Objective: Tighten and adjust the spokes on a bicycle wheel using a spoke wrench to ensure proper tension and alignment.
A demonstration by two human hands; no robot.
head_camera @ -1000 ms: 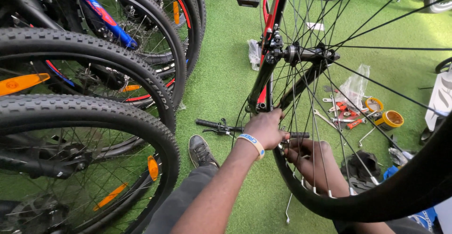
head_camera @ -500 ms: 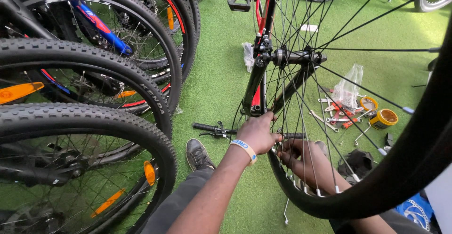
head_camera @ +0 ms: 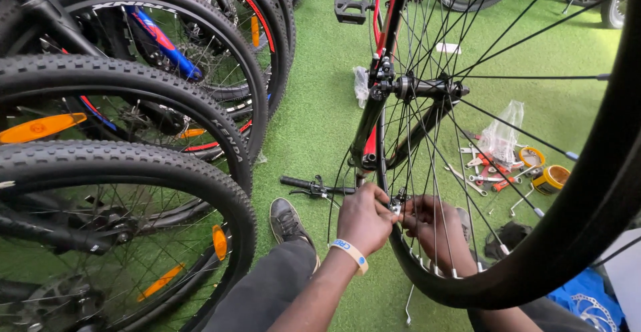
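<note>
My left hand (head_camera: 364,220), with its pale wristband (head_camera: 350,252), has crept a little closer to the rim than it was a second ago, and its fingers are now pressed together around a small silvery metal fitting (head_camera: 396,208) at the lower rim of the black spoked bicycle wheel (head_camera: 534,265) in front of me; half a second back the same fingers sat slightly lower and looser against the spokes. My right hand (head_camera: 431,228) has stayed on the far side of those spokes, fingers curled inward and meeting the left hand at that fitting, though the wires crossing it hide whether it pinches anything of its own. The wheel itself has not turned that I can see: its hub (head_camera: 420,88) sits high above my hands in the red and black frame (head_camera: 377,98) as before. My view has dipped and closed in, which I take to mean the work has narrowed to this one spot on the rim and calls for small, careful finger movements rather than reaching. Beyond the wheel, on the green artificial turf (head_camera: 320,118), the scattered spanners and small hand tools (head_camera: 484,168) and the yellow roll of tape (head_camera: 552,178) lie untouched. My grey shoe (head_camera: 288,222) rests left of the wheel, and a row of black knobbly-tyred bicycles (head_camera: 133,138) stands further left.
</note>
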